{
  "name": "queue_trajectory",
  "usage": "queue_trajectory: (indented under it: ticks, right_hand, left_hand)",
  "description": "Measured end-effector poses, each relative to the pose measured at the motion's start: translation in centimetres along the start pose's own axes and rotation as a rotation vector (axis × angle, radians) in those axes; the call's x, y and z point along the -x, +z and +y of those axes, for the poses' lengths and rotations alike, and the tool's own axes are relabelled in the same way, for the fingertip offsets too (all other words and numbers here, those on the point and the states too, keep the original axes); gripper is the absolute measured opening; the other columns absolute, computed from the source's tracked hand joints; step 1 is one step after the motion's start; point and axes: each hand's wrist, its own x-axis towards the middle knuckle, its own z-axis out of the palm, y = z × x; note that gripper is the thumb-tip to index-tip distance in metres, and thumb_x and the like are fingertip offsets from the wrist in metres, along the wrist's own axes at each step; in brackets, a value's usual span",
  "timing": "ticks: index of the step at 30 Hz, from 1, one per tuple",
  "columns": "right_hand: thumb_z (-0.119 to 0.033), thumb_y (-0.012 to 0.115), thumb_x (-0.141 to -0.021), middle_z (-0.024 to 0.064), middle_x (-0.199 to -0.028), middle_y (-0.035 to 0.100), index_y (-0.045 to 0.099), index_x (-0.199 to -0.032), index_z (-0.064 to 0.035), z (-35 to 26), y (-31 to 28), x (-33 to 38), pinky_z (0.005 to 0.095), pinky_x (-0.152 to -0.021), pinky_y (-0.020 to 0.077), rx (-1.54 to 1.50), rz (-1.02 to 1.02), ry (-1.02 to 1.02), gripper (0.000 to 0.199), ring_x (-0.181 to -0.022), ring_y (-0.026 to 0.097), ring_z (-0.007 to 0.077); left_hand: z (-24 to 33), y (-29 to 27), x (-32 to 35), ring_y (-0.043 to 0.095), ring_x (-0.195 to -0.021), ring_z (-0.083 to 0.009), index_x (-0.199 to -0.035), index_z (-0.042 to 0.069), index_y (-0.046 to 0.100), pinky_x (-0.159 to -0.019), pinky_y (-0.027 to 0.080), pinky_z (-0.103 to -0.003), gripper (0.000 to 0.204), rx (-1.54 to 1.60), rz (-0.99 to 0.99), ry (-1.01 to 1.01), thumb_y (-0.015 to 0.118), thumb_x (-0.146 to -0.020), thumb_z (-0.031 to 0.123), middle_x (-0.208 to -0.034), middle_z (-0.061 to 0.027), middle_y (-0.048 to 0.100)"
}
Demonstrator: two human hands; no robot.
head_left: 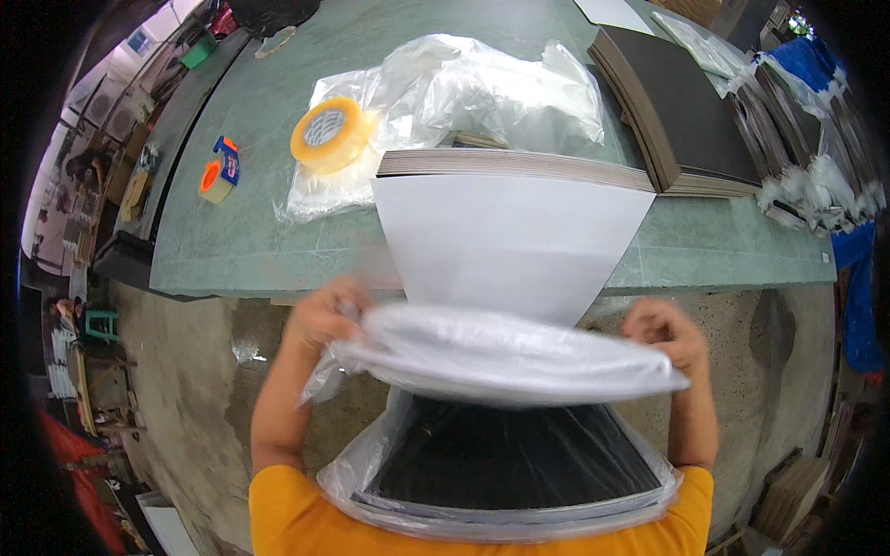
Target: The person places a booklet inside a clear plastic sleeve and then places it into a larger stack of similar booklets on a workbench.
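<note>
A clear plastic bag (501, 357) is stretched between my two hands in front of my body. My left hand (329, 315) is closed on its gathered left edge. My right hand (667, 332), fingers curled, pinches the bag's right side; blur softens the fingertips. Below the raised, blurred mouth of the bag, a stack of black boards (519, 454) lies inside the clear plastic, close against my body. Just beyond my hands, a stack of white-faced boards (514, 232) rests on the green table (250, 246), its near end hidden behind the raised plastic.
A large roll of clear yellowish tape (326, 135) lies on crumpled plastic bags (464, 83). Left of it sits an orange-and-blue tape dispenser (221, 171). A thick stack of dark boards (681, 107) stands at the right, beside several plastic-wrapped bundles (797, 130). A green stool (100, 324) is far left.
</note>
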Motion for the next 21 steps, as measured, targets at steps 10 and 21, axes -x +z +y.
queue_trajectory:
  ticks: [10,21]
  right_hand:
    - [-0.026,0.063,-0.076,0.0082,-0.082,0.057,0.057,-0.083,0.0021,-0.5,4.9,2.8,0.0194,-0.047,0.0363,0.381,-0.329,0.117,0.029,-0.062,0.048,0.0094]
    - [-0.008,0.049,-0.067,-0.0016,-0.059,0.047,0.050,-0.077,-0.0027,16.4,-3.0,0.7,0.0222,-0.038,0.0305,0.032,0.529,0.470,0.012,-0.041,0.037,0.0085]
  left_hand:
    - [-2.9,0.9,2.0,0.048,-0.065,-0.0090,-0.090,-0.002,0.061,-0.056,0.037,-0.021,0.026,-0.088,-0.490,-0.495,0.053,-0.067,0.004,-0.080,-0.0038,0.057]
    - [-15.7,-2.9,1.1,0.051,-0.070,-0.0100,-0.112,0.001,0.045,-0.060,0.041,-0.022,0.049,-0.012,-0.010,-0.717,0.065,-0.071,0.017,-0.086,-0.0033,0.055]
